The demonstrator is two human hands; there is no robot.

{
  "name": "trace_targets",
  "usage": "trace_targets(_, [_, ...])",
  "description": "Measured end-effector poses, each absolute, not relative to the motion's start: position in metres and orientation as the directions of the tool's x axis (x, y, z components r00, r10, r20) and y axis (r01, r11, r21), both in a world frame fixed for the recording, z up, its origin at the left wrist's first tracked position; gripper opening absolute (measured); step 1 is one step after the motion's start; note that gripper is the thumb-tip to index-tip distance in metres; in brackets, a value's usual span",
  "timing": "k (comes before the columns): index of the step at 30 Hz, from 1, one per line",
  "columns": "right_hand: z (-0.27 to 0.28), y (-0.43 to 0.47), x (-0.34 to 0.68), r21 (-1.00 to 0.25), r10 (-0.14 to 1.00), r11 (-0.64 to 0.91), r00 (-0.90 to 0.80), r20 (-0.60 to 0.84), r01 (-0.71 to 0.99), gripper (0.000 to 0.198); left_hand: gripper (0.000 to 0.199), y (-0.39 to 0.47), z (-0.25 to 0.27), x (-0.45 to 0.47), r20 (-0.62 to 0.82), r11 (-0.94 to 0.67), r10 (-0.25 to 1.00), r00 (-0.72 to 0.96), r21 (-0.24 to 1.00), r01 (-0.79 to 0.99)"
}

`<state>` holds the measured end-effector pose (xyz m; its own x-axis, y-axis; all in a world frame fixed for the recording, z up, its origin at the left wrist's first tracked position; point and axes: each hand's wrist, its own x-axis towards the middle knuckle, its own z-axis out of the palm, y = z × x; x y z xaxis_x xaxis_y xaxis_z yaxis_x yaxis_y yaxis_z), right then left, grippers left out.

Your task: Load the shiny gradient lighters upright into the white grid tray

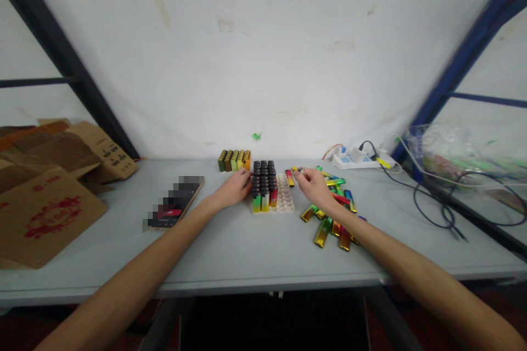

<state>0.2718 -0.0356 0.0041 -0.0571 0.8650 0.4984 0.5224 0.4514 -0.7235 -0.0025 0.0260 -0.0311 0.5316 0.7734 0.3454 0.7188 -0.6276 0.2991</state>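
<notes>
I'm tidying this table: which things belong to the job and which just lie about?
In the job: pale tray, black-topped lighters, loose lighters; probably the gold-topped block.
Lying about, apparently: cardboard, dark flat package, power strip, clear plastic.

Upright lighters [265, 200] fill part of a tray [285, 209] between the left grip [236, 187] and the right grip [312, 183].
</notes>
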Motion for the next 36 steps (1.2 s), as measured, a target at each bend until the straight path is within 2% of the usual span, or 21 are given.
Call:
trace_targets(4, [0.004, -0.036, 0.273, -0.721, 0.873, 0.464, -0.128, 0.470, 0.514, 0.050, 0.021, 0.026, -0.031, -0.002, 0.340, -0.628, 0.773, 0.536, 0.295, 0.720])
trace_targets(8, [0.008, -0.040, 0.273, -0.713, 0.871, 0.491, -0.262, 0.415, 0.500, 0.044, 0.021, 0.026, -0.032, -0.001, 0.342, -0.627, 0.775, 0.532, 0.309, 0.715])
trace_targets(11, [0.011, -0.043, 0.272, -0.585, 0.799, 0.602, -0.399, 0.451, 0.544, 0.045, 0.021, 0.026, -0.032, -0.001, 0.342, -0.625, 0.776, 0.530, 0.302, 0.720])
trace_targets(13, [0.013, -0.044, 0.271, -0.460, 0.732, 0.676, -0.457, 0.505, 0.575, 0.045, 0.020, 0.026, -0.031, 0.000, 0.339, -0.621, 0.779, 0.528, 0.296, 0.726])
trace_targets(15, [0.015, -0.047, 0.271, -0.397, 0.698, 0.708, -0.493, 0.518, 0.585, 0.044, 0.020, 0.025, -0.030, 0.000, 0.335, -0.619, 0.780, 0.529, 0.292, 0.729])
trace_targets(19, [0.018, -0.052, 0.271, -0.409, 0.707, 0.704, -0.524, 0.475, 0.580, 0.044, 0.020, 0.024, -0.029, 0.000, 0.326, -0.619, 0.781, 0.532, 0.299, 0.726])
trace_targets(25, [0.013, -0.052, 0.272, -0.408, 0.618, 0.783, -0.662, 0.425, 0.469, 0.040, 0.021, 0.025, -0.030, 0.000, 0.317, -0.612, 0.787, 0.529, 0.287, 0.737])
trace_targets(32, [0.016, -0.053, 0.272, -0.308, 0.622, 0.782, -0.712, 0.327, 0.541, 0.043, 0.019, 0.023, -0.028, 0.000, 0.346, -0.623, 0.779, 0.522, 0.335, 0.707])
trace_targets(36, [0.015, -0.056, 0.269, -0.326, 0.600, 0.798, -0.719, 0.352, 0.507, 0.043, 0.018, 0.023, -0.028, 0.000, 0.354, -0.622, 0.780, 0.516, 0.355, 0.697])
